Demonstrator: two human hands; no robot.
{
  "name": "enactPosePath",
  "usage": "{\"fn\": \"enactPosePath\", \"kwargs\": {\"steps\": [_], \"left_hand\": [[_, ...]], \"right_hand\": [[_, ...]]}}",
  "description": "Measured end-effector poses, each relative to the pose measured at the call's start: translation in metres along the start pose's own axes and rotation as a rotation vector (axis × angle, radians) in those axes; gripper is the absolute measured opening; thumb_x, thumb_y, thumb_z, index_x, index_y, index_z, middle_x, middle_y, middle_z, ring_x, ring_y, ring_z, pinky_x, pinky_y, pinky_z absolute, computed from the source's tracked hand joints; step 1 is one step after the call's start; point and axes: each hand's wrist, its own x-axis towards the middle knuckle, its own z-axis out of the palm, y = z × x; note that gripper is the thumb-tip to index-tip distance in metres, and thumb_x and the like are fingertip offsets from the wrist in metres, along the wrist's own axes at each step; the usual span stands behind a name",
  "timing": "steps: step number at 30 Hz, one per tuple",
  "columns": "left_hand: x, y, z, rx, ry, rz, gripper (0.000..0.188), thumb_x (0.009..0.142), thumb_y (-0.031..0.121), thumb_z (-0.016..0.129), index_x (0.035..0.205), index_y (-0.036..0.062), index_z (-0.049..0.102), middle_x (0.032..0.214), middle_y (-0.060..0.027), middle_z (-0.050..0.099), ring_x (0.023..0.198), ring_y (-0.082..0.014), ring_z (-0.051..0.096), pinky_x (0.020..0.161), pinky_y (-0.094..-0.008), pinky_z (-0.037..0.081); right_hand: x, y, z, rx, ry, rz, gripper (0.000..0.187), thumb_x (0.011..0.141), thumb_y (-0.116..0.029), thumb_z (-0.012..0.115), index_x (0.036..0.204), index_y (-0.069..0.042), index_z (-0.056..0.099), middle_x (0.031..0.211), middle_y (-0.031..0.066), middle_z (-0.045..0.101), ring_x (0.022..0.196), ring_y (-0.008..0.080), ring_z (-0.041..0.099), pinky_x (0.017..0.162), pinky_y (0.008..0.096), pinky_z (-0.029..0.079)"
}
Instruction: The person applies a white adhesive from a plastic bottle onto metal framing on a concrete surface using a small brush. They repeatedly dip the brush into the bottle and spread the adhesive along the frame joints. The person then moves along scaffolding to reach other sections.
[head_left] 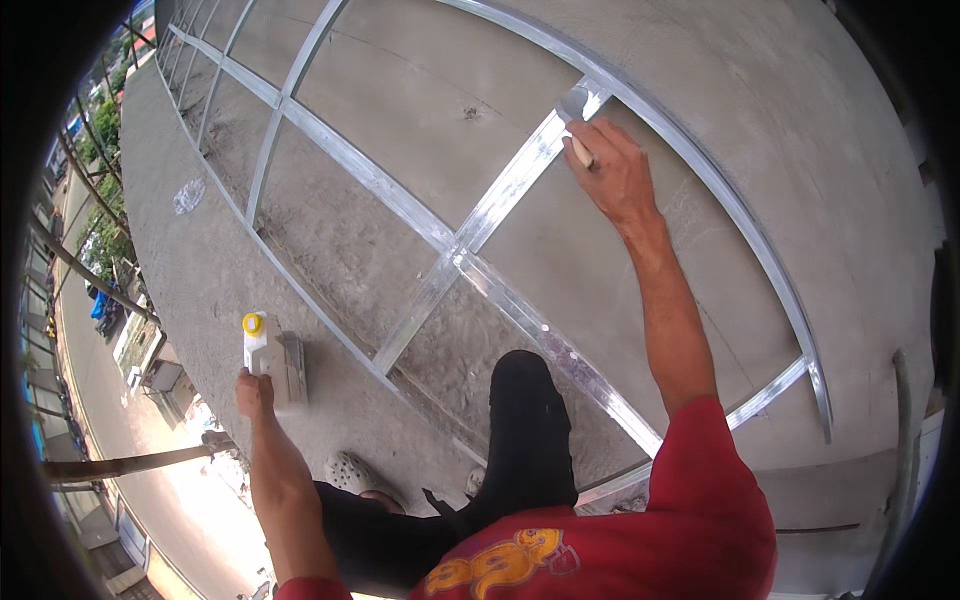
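My left hand [254, 393] is closed around the handle of a white plastic jug [265, 355] with a yellow cap. The jug is low over the concrete at the left, beside my foot; its inside is not visible. My right hand [615, 170] reaches far forward, its fingers closed on a paintbrush [582, 152] with a pale handle. The brush's grey head lies against a flat bar of the silvery metal frame [520, 185], near where that bar joins the long outer rail. Wet-looking, whitish streaks shine along this bar.
The frame's crossing bars lie over rough grey concrete [400, 60]. A crumpled clear plastic piece [188, 196] sits at the left. Beyond the slab's left edge is a drop to a street [100, 390], with wooden poles [130, 468] along it. My shoe [362, 475] stands near the frame.
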Motion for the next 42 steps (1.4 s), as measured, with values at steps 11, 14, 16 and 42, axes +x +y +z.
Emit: {"fn": "enactPosePath", "kwargs": {"steps": [11,14,16,42], "left_hand": [[-0.008,0.010,-0.007,0.028,-0.055,0.027,0.040,0.074,0.019,0.058,0.114,0.0130,0.063,0.111,-0.0198,0.068,0.105,-0.0384,0.065,0.088,-0.0497,0.052],[0.029,-0.015,0.009,0.035,-0.117,0.036,0.042,0.074,0.019,0.058,0.116,0.0108,0.062,0.113,-0.0217,0.067,0.109,-0.0384,0.063,0.091,-0.0506,0.050],[0.028,-0.010,0.008,0.009,-0.138,-0.006,0.043,0.075,0.016,0.055,0.117,0.0062,0.060,0.114,-0.0228,0.066,0.111,-0.0395,0.062,0.094,-0.0509,0.048],[0.080,-0.010,0.001,0.202,-0.310,-0.080,0.051,0.063,0.012,0.080,0.112,0.0061,0.066,0.104,-0.0170,0.071,0.103,-0.0289,0.068,0.090,-0.0392,0.053]], "right_hand": [[-0.020,-0.026,0.028,0.597,-0.242,0.330,0.016,0.084,-0.013,0.068,0.095,-0.002,0.070,0.085,0.0104,0.070,0.074,0.0231,0.066,0.070,0.0332,0.053],[0.027,0.031,-0.012,0.363,-0.024,0.264,0.017,0.086,-0.017,0.067,0.096,-0.003,0.070,0.083,0.0074,0.070,0.070,0.0223,0.065,0.067,0.0341,0.053],[0.051,0.046,-0.032,0.172,0.090,0.100,0.016,0.087,-0.016,0.067,0.098,-0.004,0.071,0.086,0.0068,0.070,0.072,0.0216,0.065,0.068,0.0334,0.053],[-0.098,-0.007,0.014,0.604,0.084,0.209,0.017,0.083,-0.003,0.070,0.100,-0.005,0.069,0.086,0.0086,0.062,0.073,0.0235,0.063,0.065,0.0350,0.052]]}}
